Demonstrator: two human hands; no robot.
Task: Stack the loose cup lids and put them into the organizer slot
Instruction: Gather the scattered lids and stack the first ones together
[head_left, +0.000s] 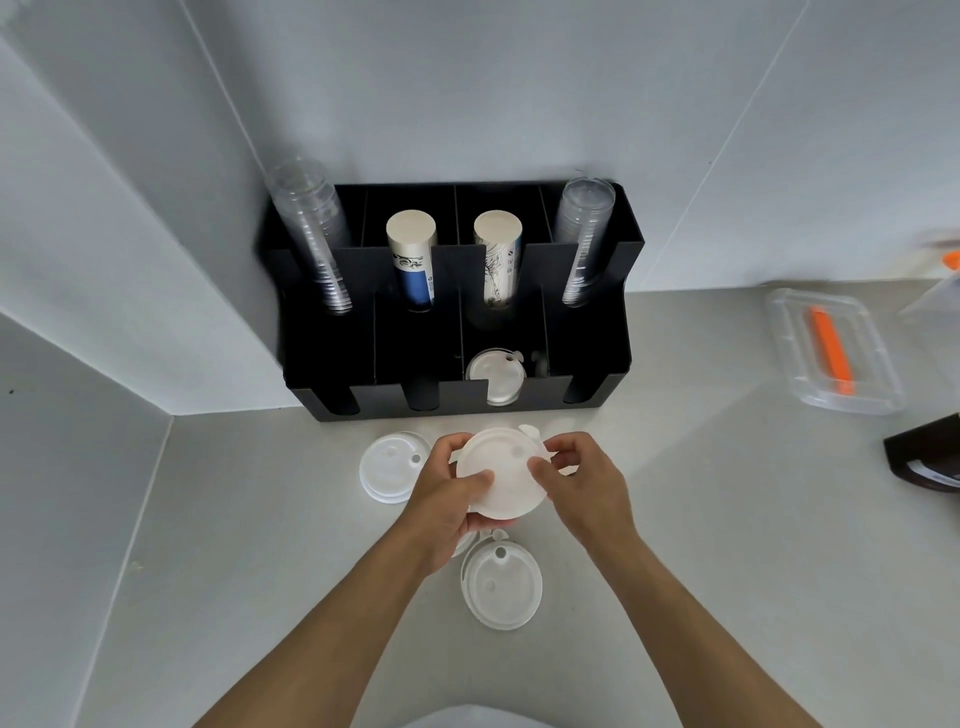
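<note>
Both my hands hold a white cup lid (506, 470) above the counter, just in front of the black organizer (587, 358). My left hand (447, 491) grips its left and lower edge, and my right hand (582, 483) pinches its right edge. A short stack of white lids (387, 467) lies on the counter to the left. Another loose lid pile (504, 587) lies below my hands. Inside the organizer's third front slot sits a stack of lids (493, 376).
The organizer's back slots hold two stacks of clear cups (311, 244) (582, 244) and two stacks of paper cups (413, 260) (498, 260). A clear container with an orange item (831, 353) and a dark object (930, 457) sit at the right. Walls close in left and behind.
</note>
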